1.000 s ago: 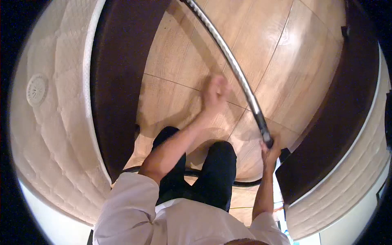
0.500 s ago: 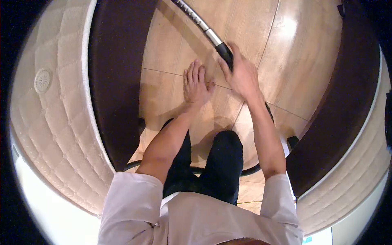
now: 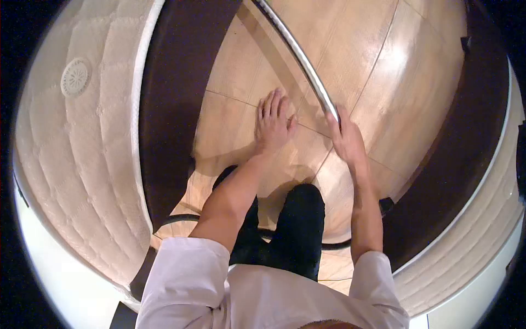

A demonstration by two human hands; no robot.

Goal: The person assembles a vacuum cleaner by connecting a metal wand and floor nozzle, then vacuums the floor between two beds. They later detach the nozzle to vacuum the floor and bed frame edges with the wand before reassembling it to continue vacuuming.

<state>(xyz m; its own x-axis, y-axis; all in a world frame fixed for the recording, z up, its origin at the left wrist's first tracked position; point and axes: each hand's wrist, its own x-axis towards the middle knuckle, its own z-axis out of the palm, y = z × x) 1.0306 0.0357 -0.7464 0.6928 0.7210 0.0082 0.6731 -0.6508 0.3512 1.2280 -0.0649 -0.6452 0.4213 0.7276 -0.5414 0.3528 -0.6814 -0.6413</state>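
Observation:
My right hand [image 3: 347, 139] is closed round the near end of a silver vacuum cleaner wand [image 3: 304, 61]. From there the wand slants up and left, past the top edge of the view, and its far end is out of sight. The black grip is mostly hidden by my fingers. Fingers stretched out, my left hand [image 3: 273, 122] rests palm down on the wooden floor [image 3: 241, 71], to the left of the wand. A black hose [image 3: 335, 245] runs across the floor behind my knees.
On the left stands a quilted beige mattress [image 3: 93, 131] on a dark brown bed base [image 3: 175, 109]. A second dark bed base [image 3: 457, 159] with a mattress [image 3: 466, 257] borders the right side. Small black feet [image 3: 387, 206] stick out beneath it. My knees [image 3: 304, 203] are between the beds.
My right hand has drawn the wand back towards my body and a little to the right. My left hand stays flat on the floor. The view has shifted slightly.

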